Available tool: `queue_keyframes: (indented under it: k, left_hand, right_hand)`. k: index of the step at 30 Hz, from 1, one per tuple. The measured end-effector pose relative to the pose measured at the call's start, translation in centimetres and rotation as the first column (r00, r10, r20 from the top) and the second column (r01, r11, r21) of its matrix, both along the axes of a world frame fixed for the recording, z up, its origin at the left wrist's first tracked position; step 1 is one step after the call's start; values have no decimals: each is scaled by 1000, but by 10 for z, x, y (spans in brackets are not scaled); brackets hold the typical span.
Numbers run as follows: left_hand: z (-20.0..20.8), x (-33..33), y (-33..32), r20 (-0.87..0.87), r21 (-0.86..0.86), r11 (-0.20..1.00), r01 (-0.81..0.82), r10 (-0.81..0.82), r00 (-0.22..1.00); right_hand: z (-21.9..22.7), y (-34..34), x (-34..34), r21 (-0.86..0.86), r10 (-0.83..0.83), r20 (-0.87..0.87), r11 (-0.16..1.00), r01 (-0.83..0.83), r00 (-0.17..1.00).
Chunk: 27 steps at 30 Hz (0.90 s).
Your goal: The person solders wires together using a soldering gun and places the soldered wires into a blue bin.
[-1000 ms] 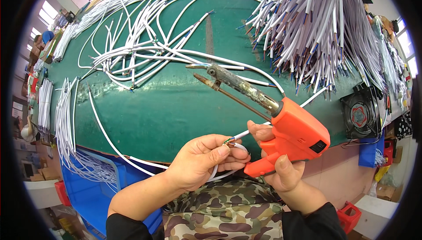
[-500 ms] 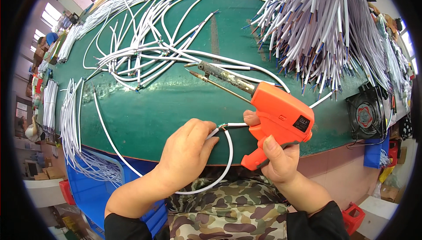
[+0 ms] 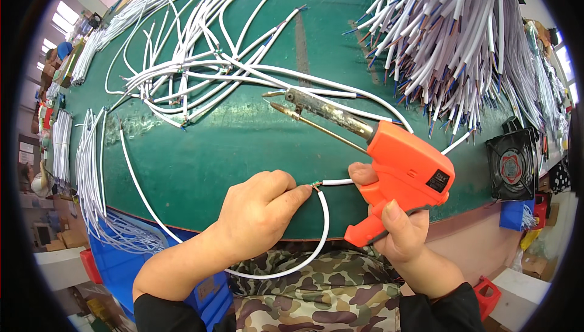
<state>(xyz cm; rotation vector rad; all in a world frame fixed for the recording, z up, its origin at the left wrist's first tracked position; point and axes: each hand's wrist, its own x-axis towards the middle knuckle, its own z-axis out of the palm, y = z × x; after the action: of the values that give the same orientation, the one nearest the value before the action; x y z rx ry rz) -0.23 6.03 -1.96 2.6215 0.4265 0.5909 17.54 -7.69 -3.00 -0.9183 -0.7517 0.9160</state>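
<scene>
My left hand [image 3: 254,211] is closed at the table's near edge, thumb and forefinger pinching white cable [image 3: 324,219] beside a joint. At the joint, bare copper and a small green piece [image 3: 315,184] show just past the fingertips. One cable loops down over my lap; another white length runs right, passing behind my right hand [image 3: 401,228]. That hand is wrapped round the grip of an orange soldering gun [image 3: 409,164]. Its worn metal barrel and thin brass-coloured tube point up and left, above the joint and apart from it. Some of my right fingers are hidden behind the grip.
Joined white cables [image 3: 201,79] lie tangled across the green table [image 3: 201,167]. A large heap of cables with blue and brown ends [image 3: 450,46] rises at far right, near a black fan [image 3: 512,164]. A cable bundle [image 3: 91,174] hangs over a blue bin [image 3: 115,271] at left.
The soldering gun has shifted slightly right and down with my right hand. My left thumb and forefinger have come together, closer to the joint. The view has shifted slightly.
</scene>
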Motion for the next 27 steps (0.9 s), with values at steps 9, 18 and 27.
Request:
queue_keyframes:
  k: [9,18,27]
  left_hand:
    - [-3,-3,6,12,64,993,96,-97,995]
    - [-1,-1,8,6,71,985,157,-158,987]
    - [-2,-2,9,31,50,984,168,-170,985]
  right_hand:
    - [38,-73,36,-206,146,81,970,-126,986]
    - [50,-92,51,-582,351,543,812,41,763]
    - [48,-89,53,-530,363,637,847,44,680]
